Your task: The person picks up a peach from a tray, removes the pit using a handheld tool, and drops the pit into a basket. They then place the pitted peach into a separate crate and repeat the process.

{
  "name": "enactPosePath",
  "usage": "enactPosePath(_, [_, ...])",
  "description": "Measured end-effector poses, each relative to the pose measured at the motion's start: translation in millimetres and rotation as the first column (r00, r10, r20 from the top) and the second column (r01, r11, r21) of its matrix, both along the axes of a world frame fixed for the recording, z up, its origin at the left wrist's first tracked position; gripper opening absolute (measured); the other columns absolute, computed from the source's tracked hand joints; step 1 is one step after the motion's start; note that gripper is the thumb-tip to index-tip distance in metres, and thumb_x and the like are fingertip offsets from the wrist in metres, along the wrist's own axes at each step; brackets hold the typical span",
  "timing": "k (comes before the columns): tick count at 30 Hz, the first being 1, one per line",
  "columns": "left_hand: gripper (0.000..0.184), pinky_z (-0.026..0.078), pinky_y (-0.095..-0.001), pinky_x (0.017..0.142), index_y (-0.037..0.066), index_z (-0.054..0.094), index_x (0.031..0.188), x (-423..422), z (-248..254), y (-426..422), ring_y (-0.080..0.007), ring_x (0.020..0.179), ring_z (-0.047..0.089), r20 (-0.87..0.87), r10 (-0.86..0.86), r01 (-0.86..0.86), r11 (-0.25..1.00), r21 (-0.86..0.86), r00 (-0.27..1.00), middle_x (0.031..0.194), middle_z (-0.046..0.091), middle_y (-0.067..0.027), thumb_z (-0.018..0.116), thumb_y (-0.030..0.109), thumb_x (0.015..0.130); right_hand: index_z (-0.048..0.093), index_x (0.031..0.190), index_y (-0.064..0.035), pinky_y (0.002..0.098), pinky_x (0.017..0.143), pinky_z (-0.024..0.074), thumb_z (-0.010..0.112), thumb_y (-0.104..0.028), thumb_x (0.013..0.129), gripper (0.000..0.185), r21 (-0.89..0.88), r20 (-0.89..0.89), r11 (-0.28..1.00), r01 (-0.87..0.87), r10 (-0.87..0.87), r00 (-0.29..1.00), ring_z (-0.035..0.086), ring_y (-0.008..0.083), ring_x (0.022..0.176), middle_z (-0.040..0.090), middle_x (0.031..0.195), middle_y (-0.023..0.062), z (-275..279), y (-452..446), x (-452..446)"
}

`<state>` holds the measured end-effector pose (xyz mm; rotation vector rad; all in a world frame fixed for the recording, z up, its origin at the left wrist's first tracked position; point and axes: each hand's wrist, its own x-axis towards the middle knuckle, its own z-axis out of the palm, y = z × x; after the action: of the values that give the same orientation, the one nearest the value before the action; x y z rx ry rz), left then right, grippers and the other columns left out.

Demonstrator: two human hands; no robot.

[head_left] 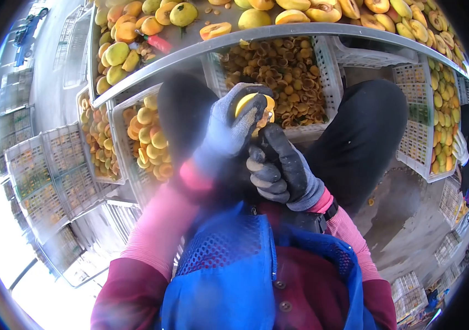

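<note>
My left hand [228, 122], in a grey glove with dark fingertips, is wrapped around a yellow peach [242, 103]. Orange cut flesh shows on the side of the fruit facing my right hand. My right hand [285, 171], gloved the same way, is closed into a fist just below, its thumb side close against the fruit. Whatever it grips is hidden by the fingers. Beneath both hands, between my knees, a white crate [329, 77] holds many brownish-orange scooped-out pieces [278, 71].
A metal-rimmed table [201, 48] runs across the front, bearing whole and halved peaches [292, 16] and a red-handled tool [158, 43]. Fruit-filled crates stand left [120, 129] and right [420, 118]. Another person's gloved hand [460, 147] is at far right. Stacked crates [44, 170] stand behind left.
</note>
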<state>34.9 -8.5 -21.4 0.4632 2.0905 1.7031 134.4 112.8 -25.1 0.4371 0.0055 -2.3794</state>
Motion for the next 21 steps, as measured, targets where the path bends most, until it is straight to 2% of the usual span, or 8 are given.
enactPosePath(2, [0.021,0.048,-0.0257,0.073,-0.002,0.059,0.105,-2,-8,-4,-0.0116,0.078,0.060,-0.026,-0.033,0.033,0.999,0.031,0.999,0.086,0.064,-0.0077,0.053,0.009,0.087,0.049,0.080,-0.0155,0.0221,0.033,0.0229,0.043,-0.063,0.088,0.049,0.000,0.064,0.999,-0.037,0.037,0.997,0.032,0.0075,0.037,0.037,0.053,-0.0055,-2,-1,0])
enactPosePath(4, [0.021,0.048,-0.0264,0.073,-0.002,0.059,0.104,-1,-7,-3,-0.0121,0.079,0.060,-0.044,-0.042,0.042,0.999,0.014,0.998,0.086,0.064,-0.0077,0.054,0.009,0.086,0.049,0.081,-0.0123,0.0218,0.029,0.0216,0.040,-0.061,0.090,0.050,0.088,0.113,0.996,-0.019,0.009,0.994,0.029,0.0075,0.035,0.035,0.053,-0.0027,0,-4,-1])
enactPosePath(8, [0.021,0.049,-0.0281,0.073,0.000,0.060,0.101,3,-8,-3,-0.0147,0.078,0.062,0.248,0.024,-0.041,0.997,0.063,0.969,0.086,0.065,-0.0089,0.060,0.012,0.083,0.049,0.083,-0.0104,0.0216,0.027,0.0207,0.038,-0.058,0.093,0.049,0.247,0.119,0.968,-0.054,0.025,0.993,0.028,0.0075,0.034,0.035,0.053,-0.0014,1,-4,-1])
enactPosePath(11, [0.022,0.049,-0.0286,0.072,0.001,0.060,0.100,1,-4,-6,-0.0166,0.078,0.064,-0.018,-0.051,0.049,0.994,-0.100,0.999,0.086,0.065,-0.0097,0.062,0.014,0.082,0.050,0.081,-0.0146,0.0225,0.034,0.0219,0.044,-0.062,0.088,0.048,0.072,0.083,0.994,-0.082,0.076,0.994,0.031,0.0073,0.039,0.036,0.054,-0.0048,-7,-1,2])
enactPosePath(14, [0.022,0.050,-0.0294,0.071,0.001,0.061,0.100,1,-1,-5,-0.0183,0.079,0.064,-0.272,-0.066,0.024,0.988,-0.154,0.960,0.087,0.065,-0.0101,0.062,0.013,0.082,0.051,0.082,-0.0147,0.0218,0.035,0.0210,0.045,-0.060,0.089,0.046,-0.213,0.054,0.977,-0.029,0.041,0.998,0.029,0.0071,0.039,0.034,0.053,-0.0049,-10,-3,3])
enactPosePath(17, [0.023,0.049,-0.0296,0.072,0.001,0.061,0.101,-1,-3,-4,-0.0195,0.078,0.064,-0.319,-0.121,0.074,0.985,-0.154,0.940,0.087,0.064,-0.0111,0.062,0.012,0.081,0.053,0.082,-0.0152,0.0218,0.036,0.0198,0.044,-0.058,0.090,0.044,-0.272,0.058,0.962,-0.037,0.055,0.997,0.028,0.0072,0.039,0.032,0.052,-0.0051,-13,-1,4])
enactPosePath(20, [0.022,0.049,-0.0285,0.073,0.001,0.061,0.101,-5,-10,-7,-0.0168,0.079,0.062,-0.056,-0.165,0.163,0.986,-0.048,0.985,0.087,0.064,-0.0096,0.062,0.012,0.081,0.054,0.083,-0.0160,0.0217,0.036,0.0204,0.042,-0.057,0.092,0.044,-0.150,0.078,0.987,-0.056,0.068,0.995,0.028,0.0072,0.039,0.032,0.053,-0.0052,-15,4,4])
enactPosePath(21, [0.021,0.048,-0.0272,0.074,0.001,0.060,0.101,-1,-18,-7,-0.0136,0.079,0.059,0.211,-0.121,0.103,0.990,0.092,0.970,0.087,0.063,-0.0073,0.060,0.011,0.083,0.054,0.083,-0.0158,0.0218,0.035,0.0207,0.042,-0.057,0.092,0.044,-0.172,0.067,0.983,-0.066,0.079,0.995,0.029,0.0072,0.039,0.032,0.052,-0.0052,-18,3,4])
